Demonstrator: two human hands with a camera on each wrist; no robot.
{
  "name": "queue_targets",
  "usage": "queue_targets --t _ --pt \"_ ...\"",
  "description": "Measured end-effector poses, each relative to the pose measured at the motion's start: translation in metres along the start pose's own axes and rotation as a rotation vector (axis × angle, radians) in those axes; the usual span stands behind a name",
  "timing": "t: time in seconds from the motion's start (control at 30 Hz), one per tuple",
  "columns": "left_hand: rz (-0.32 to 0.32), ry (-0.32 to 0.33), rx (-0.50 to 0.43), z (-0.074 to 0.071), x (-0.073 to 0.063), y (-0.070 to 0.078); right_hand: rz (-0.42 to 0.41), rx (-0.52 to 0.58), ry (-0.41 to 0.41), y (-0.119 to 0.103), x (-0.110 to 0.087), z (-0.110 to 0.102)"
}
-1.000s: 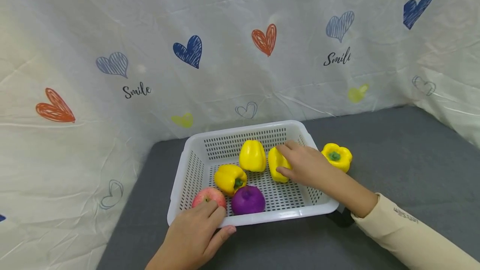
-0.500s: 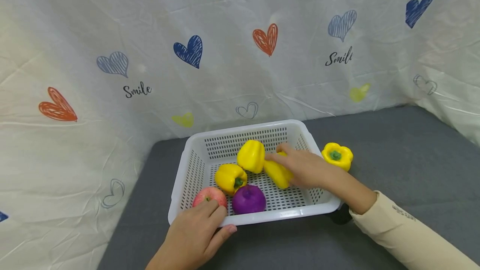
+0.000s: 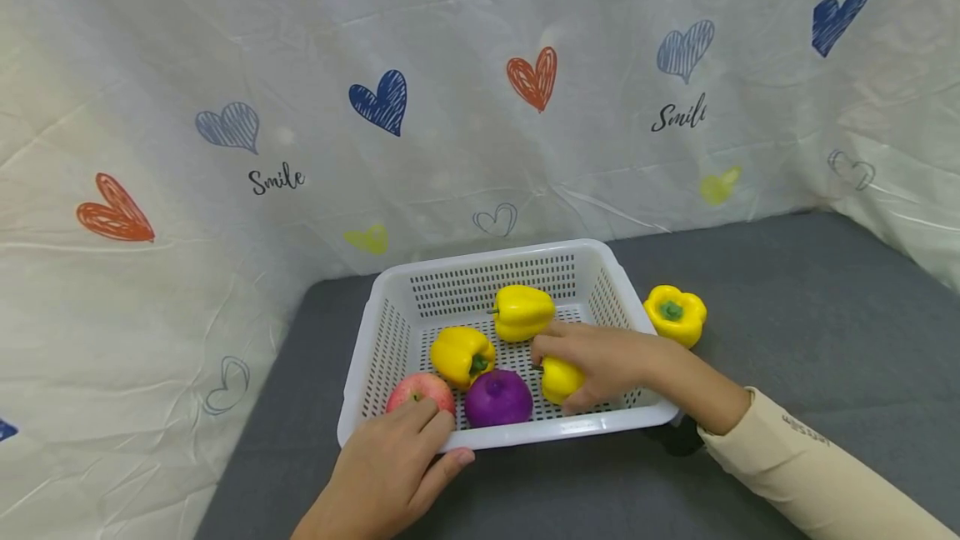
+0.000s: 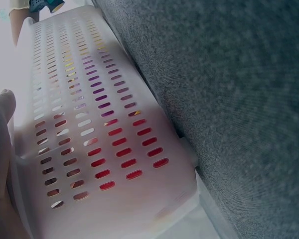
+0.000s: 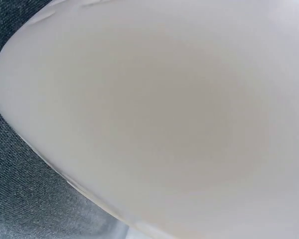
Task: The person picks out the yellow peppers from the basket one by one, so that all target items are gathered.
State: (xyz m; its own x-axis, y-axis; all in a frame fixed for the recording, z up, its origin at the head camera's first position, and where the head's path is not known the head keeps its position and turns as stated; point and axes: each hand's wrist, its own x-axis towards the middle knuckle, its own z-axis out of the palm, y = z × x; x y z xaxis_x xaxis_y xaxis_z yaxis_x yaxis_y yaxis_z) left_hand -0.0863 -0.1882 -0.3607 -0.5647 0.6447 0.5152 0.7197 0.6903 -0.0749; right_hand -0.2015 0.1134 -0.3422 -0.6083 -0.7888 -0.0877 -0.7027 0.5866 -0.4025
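A white perforated plastic basket (image 3: 480, 440) stands on the dark cloth. My left hand (image 3: 393, 457) grips its near-left rim, fingers over the edge and thumb outside. Just beyond those fingertips lies a red apple (image 3: 422, 392), with a purple onion-shaped thing (image 3: 498, 400) to its right. My right hand (image 3: 600, 361) reaches in over the right side and holds a yellow bell pepper (image 3: 561, 380) near the front right corner. Two further yellow peppers lie inside, one left of centre (image 3: 459, 355) and one at the back (image 3: 523, 312). The right wrist view shows only the basket's pale outer wall (image 5: 154, 114), very close.
Outside the basket, against its right side, sits another yellow bell pepper (image 3: 675, 315). Dark grey cloth (image 3: 810, 315) covers the table. A pale curtain (image 3: 450, 165) printed with hearts hangs behind and to the left.
My right hand has shifted its pepper toward the front of the basket, turning it. The back pepper has rolled onto its side, stem now pointing left. My left hand stays at the rim.
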Motion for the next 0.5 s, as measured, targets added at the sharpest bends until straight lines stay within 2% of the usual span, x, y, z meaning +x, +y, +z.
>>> queue_targets --t 0.23,0.37,0.5 --pt "-0.014 -0.011 0.008 -0.0002 0.0001 0.0010 0.000 -0.083 0.020 -0.0011 0.0003 0.0015" --pt "-0.017 -0.015 0.006 0.0000 -0.0004 0.0009 0.016 -0.092 0.022 -0.0025 -0.0004 0.0012" --pt "-0.022 -0.013 0.009 0.0004 -0.0003 0.0013 0.007 -0.083 0.073 -0.0035 -0.0022 0.0017"
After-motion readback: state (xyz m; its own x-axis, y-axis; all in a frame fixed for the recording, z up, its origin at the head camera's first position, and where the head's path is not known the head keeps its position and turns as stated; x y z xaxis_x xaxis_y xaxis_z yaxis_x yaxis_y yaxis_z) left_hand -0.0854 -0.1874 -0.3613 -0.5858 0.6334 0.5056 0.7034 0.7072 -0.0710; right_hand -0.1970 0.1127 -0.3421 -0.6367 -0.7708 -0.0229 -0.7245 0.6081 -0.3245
